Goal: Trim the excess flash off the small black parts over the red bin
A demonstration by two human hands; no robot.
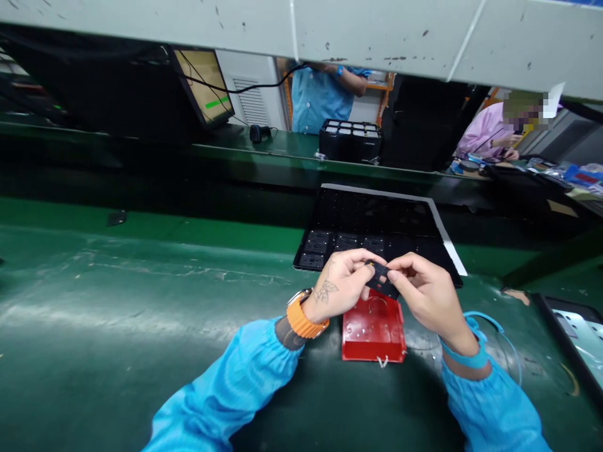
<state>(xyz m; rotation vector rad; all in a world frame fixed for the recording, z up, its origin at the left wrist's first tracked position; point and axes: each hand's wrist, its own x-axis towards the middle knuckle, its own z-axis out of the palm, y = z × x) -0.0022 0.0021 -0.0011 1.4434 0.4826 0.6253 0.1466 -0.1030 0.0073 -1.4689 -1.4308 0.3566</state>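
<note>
Between my two hands is a small flat black plate with cut-outs [387, 287], held tilted above a red bin. My left hand [343, 280], with an orange watch band at the wrist, pinches its left end between thumb and fingers. At its upper right edge, the thumb and forefinger of my right hand [426, 295] are closed on it. Below lies the shallow red bin [372, 353] with a few tiny parts in it. Just beyond my hands is a black tray [377, 210], with several similar flat black pieces [318, 242] in its near left part.
Green bench [117, 345] spreads around me. A dark frame with pale sheets [581, 333] lies at right. Beyond a raised ledge stand a monitor [205, 85], a scanner [259, 133] and a black box [351, 141]. Two people [320, 97] are across the bench. A beam [235, 28] crosses overhead.
</note>
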